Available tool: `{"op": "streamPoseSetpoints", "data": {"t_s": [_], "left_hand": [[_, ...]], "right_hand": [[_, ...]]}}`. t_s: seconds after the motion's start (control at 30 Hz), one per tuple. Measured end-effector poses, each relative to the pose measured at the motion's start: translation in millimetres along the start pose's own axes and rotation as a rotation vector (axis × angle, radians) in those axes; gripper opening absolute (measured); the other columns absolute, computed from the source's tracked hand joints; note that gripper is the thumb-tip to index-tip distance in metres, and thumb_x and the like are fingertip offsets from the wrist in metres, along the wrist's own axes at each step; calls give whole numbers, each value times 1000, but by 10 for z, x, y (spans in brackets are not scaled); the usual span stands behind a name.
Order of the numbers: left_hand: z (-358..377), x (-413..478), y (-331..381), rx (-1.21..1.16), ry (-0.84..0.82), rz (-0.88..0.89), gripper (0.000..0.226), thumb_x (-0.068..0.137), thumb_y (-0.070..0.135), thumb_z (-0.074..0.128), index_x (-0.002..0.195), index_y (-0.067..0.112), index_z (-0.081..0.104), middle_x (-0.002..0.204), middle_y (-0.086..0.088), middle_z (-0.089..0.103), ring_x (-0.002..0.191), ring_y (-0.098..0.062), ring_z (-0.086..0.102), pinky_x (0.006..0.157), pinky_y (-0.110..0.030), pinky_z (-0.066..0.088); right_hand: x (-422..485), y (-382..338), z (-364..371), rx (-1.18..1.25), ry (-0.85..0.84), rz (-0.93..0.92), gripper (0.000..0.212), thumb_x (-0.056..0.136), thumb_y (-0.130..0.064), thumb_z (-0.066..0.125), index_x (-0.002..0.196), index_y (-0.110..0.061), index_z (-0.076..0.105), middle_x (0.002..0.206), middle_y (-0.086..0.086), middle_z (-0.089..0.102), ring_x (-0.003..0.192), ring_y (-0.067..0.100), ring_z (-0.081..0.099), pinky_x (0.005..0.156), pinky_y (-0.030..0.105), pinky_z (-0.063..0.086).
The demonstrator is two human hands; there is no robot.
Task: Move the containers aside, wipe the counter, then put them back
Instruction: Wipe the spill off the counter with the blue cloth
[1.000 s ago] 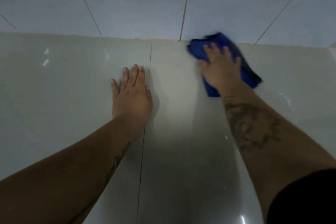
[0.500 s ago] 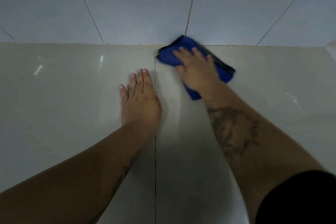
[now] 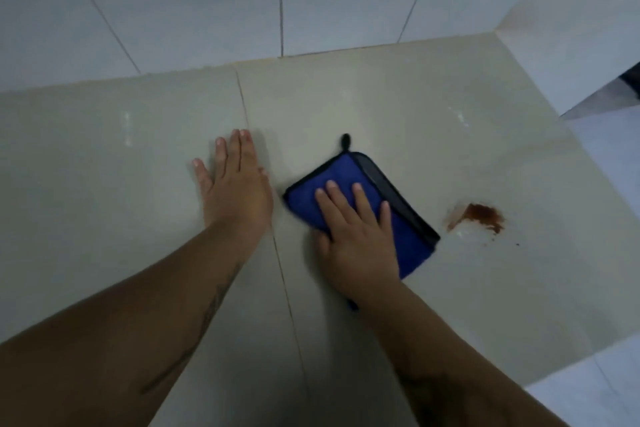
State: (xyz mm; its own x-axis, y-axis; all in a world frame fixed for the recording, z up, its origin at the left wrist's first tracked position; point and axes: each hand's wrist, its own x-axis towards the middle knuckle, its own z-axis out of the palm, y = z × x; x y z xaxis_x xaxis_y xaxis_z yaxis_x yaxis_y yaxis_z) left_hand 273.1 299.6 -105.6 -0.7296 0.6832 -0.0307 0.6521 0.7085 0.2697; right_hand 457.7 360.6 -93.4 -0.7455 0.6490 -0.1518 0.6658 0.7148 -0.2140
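Flat beneath the right hand (image 3: pixel 356 239) lies the folded blue cloth (image 3: pixel 341 172), spread on the tabletop (image 3: pixel 381 107). The hand presses it with straight, slightly spread fingers and grips nothing. The cloth shows beyond the fingertips and past the little-finger side, where a dark border (image 3: pixel 391 194) runs along its edge. A small black loop (image 3: pixel 345 142) sticks out from the corner ahead of the fingertips. Just beside the thumb side, apart from the cloth, the left hand (image 3: pixel 235 191) rests palm down on the tabletop, fingers straight and together, holding nothing. A thin seam (image 3: pixel 280 274) runs between the two hands. On the right hand's outer side, near the cloth's edge but clear of it, sits a brown stain (image 3: pixel 479 215). Well ahead of both hands, a tiled wall (image 3: pixel 207 3) rises from the tabletop.
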Motion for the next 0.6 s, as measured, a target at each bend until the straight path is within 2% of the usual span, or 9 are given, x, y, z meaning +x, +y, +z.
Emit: {"op": "streamPoseSetpoints", "data": {"t_s": [0.1,0.2,0.4,0.5,0.6], "left_hand": [[26,-293,101,58,-49,11,63,100,44,16,154,16,0,162,1,-2,148,-19,-7,115,-52,-9],[52,-365,241,129,-66,24,66,97,53,5,153,19,-1,162,3,-4,148,-18,-10,113,-56,-8],[177,-410,565,242,-63,-66,82,85,67,-6,153,21,-2,162,6,-4,147,-16,-13,110,-62,-9],[227,-447,788,237,-66,-96,86,83,70,-6,153,21,0,162,5,-3,148,-17,-12,110,-63,-8],[295,-512,1028,232,-69,-113,86,83,70,-7,153,21,-1,162,5,-3,148,-17,-11,111,-63,-7]], "right_hand": [[301,88,-59,30,0,-68,58,97,-45,30,152,-36,13,161,-16,8,148,16,-6,115,52,-10],[809,453,-210,11,-15,-161,57,98,-47,29,152,-37,13,161,-16,7,148,16,-2,116,52,-5],[2058,1815,-736,-40,-72,-91,61,97,-54,32,152,-36,12,161,-16,6,148,23,3,113,64,4],[2039,2691,-941,-9,-91,0,57,98,-53,31,151,-39,14,160,-18,6,148,23,2,111,67,2],[1381,3097,-988,35,-36,78,54,98,-41,32,150,-39,18,161,-16,9,149,21,3,113,66,2]]}}
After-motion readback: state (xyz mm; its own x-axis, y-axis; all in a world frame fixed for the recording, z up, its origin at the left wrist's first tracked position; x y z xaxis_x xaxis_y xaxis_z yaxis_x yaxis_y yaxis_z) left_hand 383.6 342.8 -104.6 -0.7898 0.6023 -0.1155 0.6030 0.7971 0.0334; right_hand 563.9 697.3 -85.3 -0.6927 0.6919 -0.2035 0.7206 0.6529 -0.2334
